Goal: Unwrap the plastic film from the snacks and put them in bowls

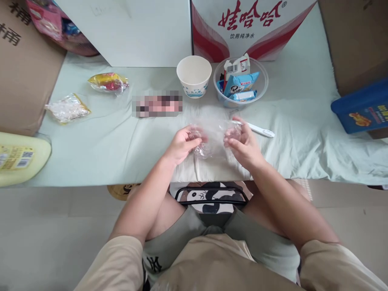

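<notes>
Between my two hands, above the front of the cloth-covered table, stretches a thin, crinkled sheet of clear plastic film (214, 131); whether it is a bag cannot be made out. My left hand (185, 143) pinches its left side between thumb and fingers. On the other side, my right hand (242, 143) grips it with curled fingers. Just beyond the right hand lies a slim white plastic tool (262, 130), its near end hidden behind the fingers. Behind the film stand a white paper cup (194, 76) and a clear plastic bowl (263, 87) of snack packets (241, 85).
Two wrapped packets, one yellow and red (107, 82), one whitish (69, 109), lie at left near a blurred-out item (157, 104). White boxes (151, 32) line the back. A yellow jug (24, 159) stands left, a blue container (363, 105) right. The table's front edge (145, 182) is close.
</notes>
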### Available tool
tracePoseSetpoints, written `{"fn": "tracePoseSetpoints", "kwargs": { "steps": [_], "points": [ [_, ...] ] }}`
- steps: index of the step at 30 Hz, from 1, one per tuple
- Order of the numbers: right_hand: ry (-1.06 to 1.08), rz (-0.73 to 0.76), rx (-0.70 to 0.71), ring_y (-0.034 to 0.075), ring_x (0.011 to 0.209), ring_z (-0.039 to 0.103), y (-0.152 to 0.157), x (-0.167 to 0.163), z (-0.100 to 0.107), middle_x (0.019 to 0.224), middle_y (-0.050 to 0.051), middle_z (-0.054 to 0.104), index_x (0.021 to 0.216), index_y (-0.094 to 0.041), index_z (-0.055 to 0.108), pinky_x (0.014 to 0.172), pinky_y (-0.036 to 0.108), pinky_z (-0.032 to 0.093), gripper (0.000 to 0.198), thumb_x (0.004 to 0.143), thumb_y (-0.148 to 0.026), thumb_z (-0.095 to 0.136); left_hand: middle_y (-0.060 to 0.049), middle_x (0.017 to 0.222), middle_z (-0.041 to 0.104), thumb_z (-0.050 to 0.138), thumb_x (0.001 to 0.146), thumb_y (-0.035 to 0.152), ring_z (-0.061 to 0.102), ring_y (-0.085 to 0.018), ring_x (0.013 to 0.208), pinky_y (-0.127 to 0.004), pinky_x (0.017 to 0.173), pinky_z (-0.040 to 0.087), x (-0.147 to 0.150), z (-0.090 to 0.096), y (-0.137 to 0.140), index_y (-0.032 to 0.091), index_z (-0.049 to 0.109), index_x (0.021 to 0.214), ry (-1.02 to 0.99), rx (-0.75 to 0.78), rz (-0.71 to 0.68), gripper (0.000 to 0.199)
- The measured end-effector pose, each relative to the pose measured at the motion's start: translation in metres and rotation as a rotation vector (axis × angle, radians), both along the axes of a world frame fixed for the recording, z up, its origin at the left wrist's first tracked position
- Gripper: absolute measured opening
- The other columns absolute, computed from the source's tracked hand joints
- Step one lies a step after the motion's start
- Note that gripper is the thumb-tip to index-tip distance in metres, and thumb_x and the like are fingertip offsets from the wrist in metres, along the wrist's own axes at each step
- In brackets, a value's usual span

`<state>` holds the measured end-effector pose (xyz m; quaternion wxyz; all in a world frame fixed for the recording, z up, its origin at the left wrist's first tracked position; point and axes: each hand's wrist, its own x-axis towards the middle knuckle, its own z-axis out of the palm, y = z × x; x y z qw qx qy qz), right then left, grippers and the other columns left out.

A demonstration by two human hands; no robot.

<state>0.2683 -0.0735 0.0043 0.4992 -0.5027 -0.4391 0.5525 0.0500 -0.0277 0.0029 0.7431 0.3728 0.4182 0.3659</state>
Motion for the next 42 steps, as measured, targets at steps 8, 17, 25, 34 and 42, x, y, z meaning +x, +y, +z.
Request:
{"fn": "tracePoseSetpoints", "kwargs": {
  "steps": [8, 17, 25, 34, 42],
  "points": [
    [-0.102, 0.096, -0.064, 0.016, 0.079, 0.064, 0.001, 0.002, -0.002, 0.092, 0.003, 0.073, 0.098, -0.024, 0.064, 0.070, 0.030, 0.053, 0.034, 0.086, -0.055, 0.070, -0.001, 0.094, 0.076, 0.085, 0.069, 0.030, 0.076, -0.019, 0.088, -0.028, 0.071, 0.060, 0.003, -0.001, -0.003, 0.021, 0.061, 0.097, -0.086, 0.001, 0.026, 0.038],
    [-0.239, 0.129, -0.068, 0.014, 0.062, 0.061, 0.000, 0.004, -0.001, 0.068, -0.001, 0.066, 0.105, -0.022, 0.073, 0.062, 0.029, 0.048, 0.042, 0.090, -0.060, 0.064, 0.004, 0.070, 0.068, 0.077, 0.079, 0.034, 0.062, -0.010, 0.049, -0.020, 0.045, 0.044, -0.004, -0.002, -0.002, 0.023, 0.061, 0.112, 0.229, 0.133, -0.105, 0.038],
    [0.194, 0.214, -0.066, 0.018, 0.059, 0.057, 0.000, 0.007, 0.005, 0.069, 0.003, 0.061, 0.081, -0.024, 0.063, 0.054, 0.033, 0.047, 0.037, 0.083, -0.060, 0.057, -0.003, 0.069, 0.067, 0.069, 0.071, 0.040, 0.059, -0.013, 0.054, -0.026, 0.049, 0.045, -0.015, 0.008, 0.006, 0.017, 0.068, 0.072, -0.077, 0.076, -0.116, 0.023],
    [-0.089, 0.103, -0.136, 0.011, 0.058, 0.049, 0.001, 0.005, -0.001, 0.076, -0.005, 0.057, 0.122, -0.028, 0.049, 0.054, 0.027, 0.037, 0.058, 0.074, -0.037, 0.081, 0.001, 0.094, 0.067, 0.079, 0.069, 0.018, 0.061, -0.008, 0.065, -0.023, 0.064, 0.051, -0.015, -0.005, 0.003, 0.026, 0.064, 0.120, 0.282, 0.259, -0.093, 0.054],
    [-0.170, -0.254, -0.010, 0.013, 0.068, 0.047, 0.002, 0.003, -0.002, 0.076, -0.002, 0.054, 0.082, -0.024, 0.051, 0.068, 0.029, 0.041, 0.027, 0.084, -0.041, 0.071, -0.002, 0.100, 0.068, 0.077, 0.074, 0.027, 0.066, -0.011, 0.077, -0.024, 0.070, 0.053, -0.011, -0.001, 0.006, 0.022, 0.060, 0.098, 0.404, 0.415, 0.251, 0.030]
  ]
}}
